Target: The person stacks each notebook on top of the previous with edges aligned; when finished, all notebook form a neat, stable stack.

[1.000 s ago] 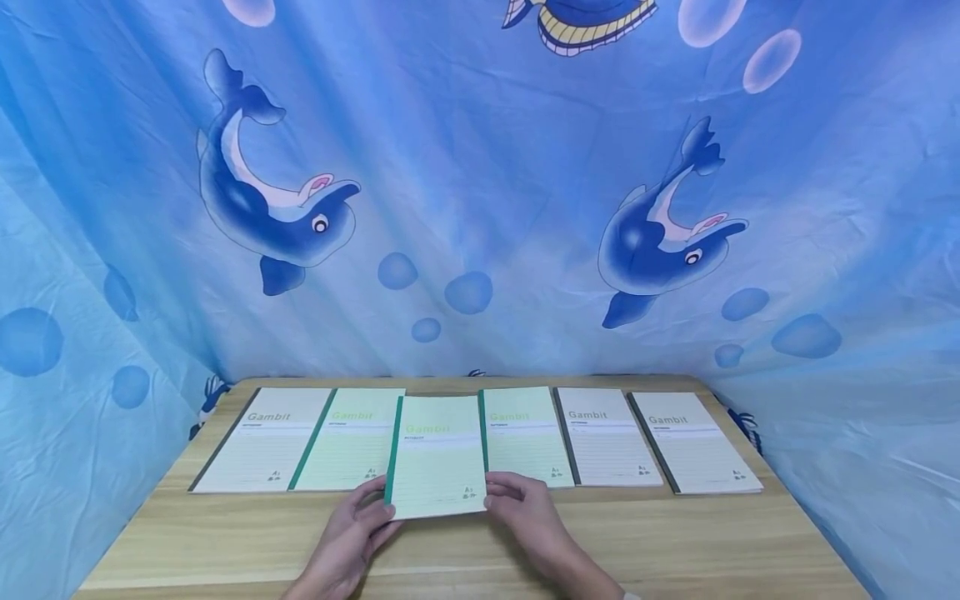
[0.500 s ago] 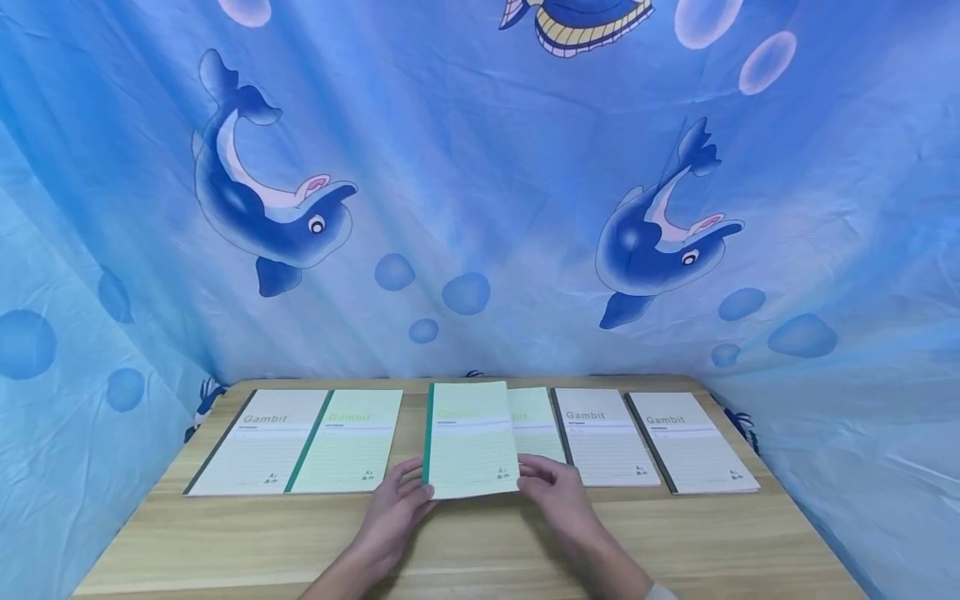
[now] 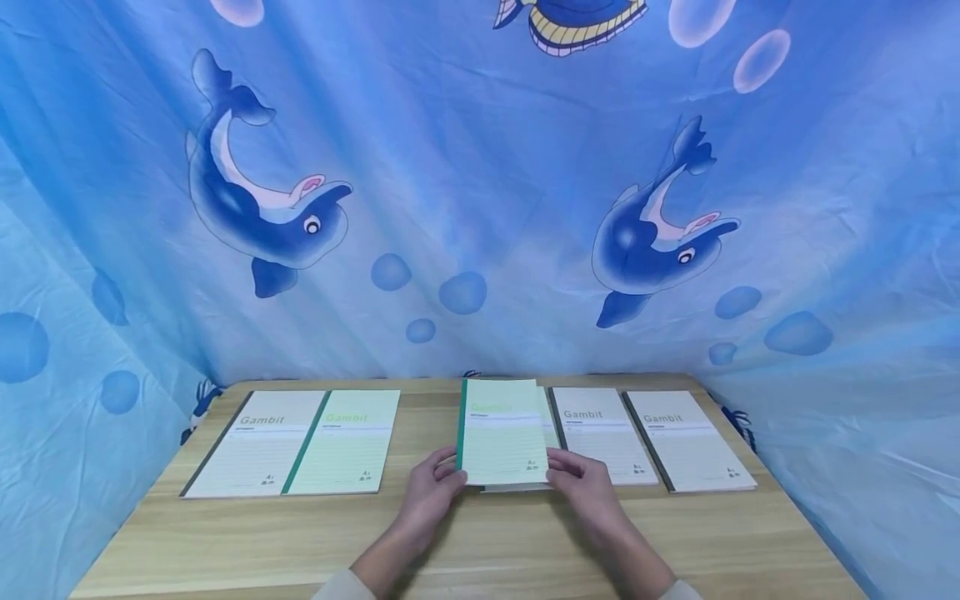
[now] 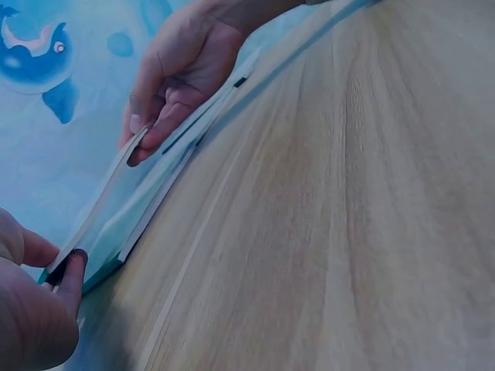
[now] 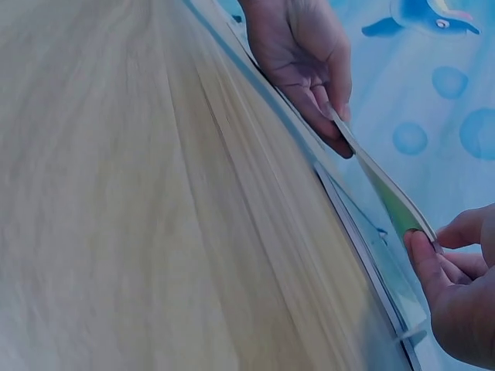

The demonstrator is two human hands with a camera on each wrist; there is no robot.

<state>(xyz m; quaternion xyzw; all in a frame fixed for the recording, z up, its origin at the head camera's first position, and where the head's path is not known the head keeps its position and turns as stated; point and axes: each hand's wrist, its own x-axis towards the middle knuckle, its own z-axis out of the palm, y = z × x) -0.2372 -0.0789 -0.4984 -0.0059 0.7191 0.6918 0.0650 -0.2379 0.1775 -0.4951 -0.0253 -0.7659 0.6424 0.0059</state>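
A pale green notebook (image 3: 502, 450) with a dark green spine is held by both hands above the table. My left hand (image 3: 431, 496) pinches its lower left corner at the spine, and my right hand (image 3: 588, 492) pinches the lower right corner. Directly under it lies another green notebook (image 3: 550, 423), mostly covered; only its right strip and bottom edge show. Both wrist views reveal a gap between the held notebook (image 4: 100, 197) and the one below. In the right wrist view, the right thumb and fingers (image 5: 429, 267) clasp the notebook's edge.
On the left lie a white notebook (image 3: 251, 446) with a dark spine and a green notebook (image 3: 345, 446). Two white notebooks with dark spines, a nearer one (image 3: 603, 442) and an outer one (image 3: 690, 446), lie rightward. The wooden table (image 3: 487, 550) meets a blue dolphin-print curtain (image 3: 480, 208) behind.
Both hands have carried the green notebook rightward and slightly away from me, from beside the other green notebook to above it. Bare wood now shows where it was. The grip stays the same.
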